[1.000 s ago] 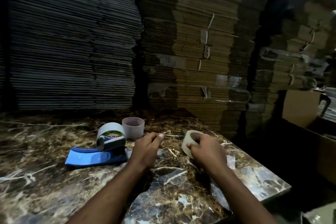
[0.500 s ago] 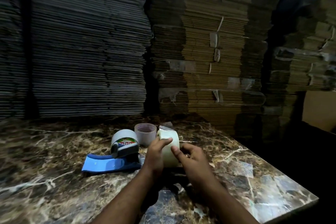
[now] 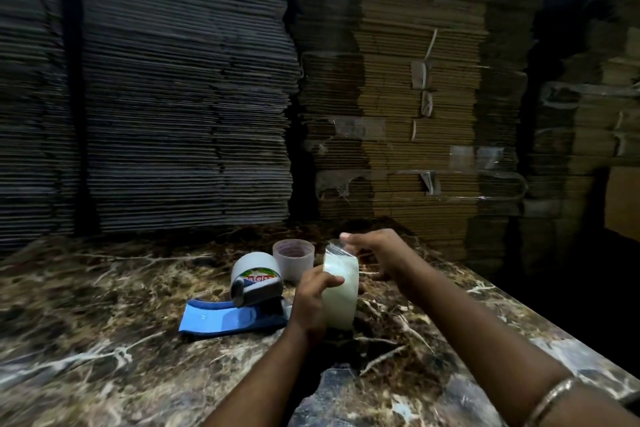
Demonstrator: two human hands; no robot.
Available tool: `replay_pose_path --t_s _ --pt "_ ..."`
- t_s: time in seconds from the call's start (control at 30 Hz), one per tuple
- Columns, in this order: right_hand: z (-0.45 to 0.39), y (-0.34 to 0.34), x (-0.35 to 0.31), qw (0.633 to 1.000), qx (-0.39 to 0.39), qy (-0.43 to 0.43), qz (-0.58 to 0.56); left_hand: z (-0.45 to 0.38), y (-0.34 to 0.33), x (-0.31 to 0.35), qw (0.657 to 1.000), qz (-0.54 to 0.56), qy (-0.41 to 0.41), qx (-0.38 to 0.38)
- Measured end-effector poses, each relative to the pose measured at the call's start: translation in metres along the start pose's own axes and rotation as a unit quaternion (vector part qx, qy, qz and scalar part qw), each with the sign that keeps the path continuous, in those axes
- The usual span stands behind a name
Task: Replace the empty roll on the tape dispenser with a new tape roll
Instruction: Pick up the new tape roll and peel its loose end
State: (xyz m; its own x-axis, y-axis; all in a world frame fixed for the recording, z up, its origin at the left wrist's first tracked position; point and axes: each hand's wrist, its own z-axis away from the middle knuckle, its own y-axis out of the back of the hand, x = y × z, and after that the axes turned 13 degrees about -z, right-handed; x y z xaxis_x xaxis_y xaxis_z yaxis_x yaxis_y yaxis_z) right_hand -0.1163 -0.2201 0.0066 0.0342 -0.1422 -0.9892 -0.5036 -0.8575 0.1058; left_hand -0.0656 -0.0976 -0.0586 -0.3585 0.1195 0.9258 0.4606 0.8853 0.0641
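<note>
On the marble table (image 3: 104, 340), centre: left hand (image 3: 311, 305) clamps the pale clear tape roll (image 3: 341, 288) upright, steadying it. Right hand (image 3: 377, 250), at its one o'clock, pinches the peeled tape end. Blue-handled tape dispenser (image 3: 242, 305) lies at nine o'clock, near, likely awaiting loading.

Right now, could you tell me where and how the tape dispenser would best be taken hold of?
Take the tape dispenser by its blue handle, coming from above on the left. The handle lies flat on the marble table and juts out leftward, free of anything around it. The head end carries a roll and sits close to the empty core and the left hand, so it looks crowded.
</note>
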Motion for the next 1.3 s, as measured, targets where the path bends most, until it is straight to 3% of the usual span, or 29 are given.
replay_pose_path --t_s 0.2,0.3,0.37,0.47,0.53,0.67,0.8,1.3 --pt "-0.006 0.005 -0.011 0.994 -0.044 0.014 0.096 -0.008 0.002 -0.010 0.999 -0.009 0.027 -0.041" --pt "-0.006 0.007 -0.014 0.994 -0.051 0.012 0.100 -0.006 0.001 -0.016 0.997 -0.068 -0.047 0.013" --pt "-0.007 0.009 -0.016 0.994 -0.059 0.024 0.090 -0.006 0.002 -0.017 0.999 -0.051 -0.010 0.017" --pt "-0.007 0.011 -0.018 0.990 -0.073 0.049 0.111 -0.005 0.006 -0.011 0.997 -0.065 -0.019 0.024" --pt "-0.008 0.011 -0.020 0.986 -0.074 0.063 0.138 -0.007 0.006 -0.006 0.999 -0.023 0.016 -0.029" --pt "-0.006 0.010 -0.029 0.972 -0.069 0.104 0.198 -0.008 0.003 -0.008 0.997 0.043 0.055 -0.014" --pt "0.000 0.008 -0.037 0.956 -0.055 0.138 0.253 -0.009 0.001 -0.010 0.998 0.026 0.054 -0.017" --pt "0.015 0.006 -0.054 0.950 -0.033 0.200 0.238 -0.016 0.004 -0.023 0.998 -0.050 0.041 0.008"
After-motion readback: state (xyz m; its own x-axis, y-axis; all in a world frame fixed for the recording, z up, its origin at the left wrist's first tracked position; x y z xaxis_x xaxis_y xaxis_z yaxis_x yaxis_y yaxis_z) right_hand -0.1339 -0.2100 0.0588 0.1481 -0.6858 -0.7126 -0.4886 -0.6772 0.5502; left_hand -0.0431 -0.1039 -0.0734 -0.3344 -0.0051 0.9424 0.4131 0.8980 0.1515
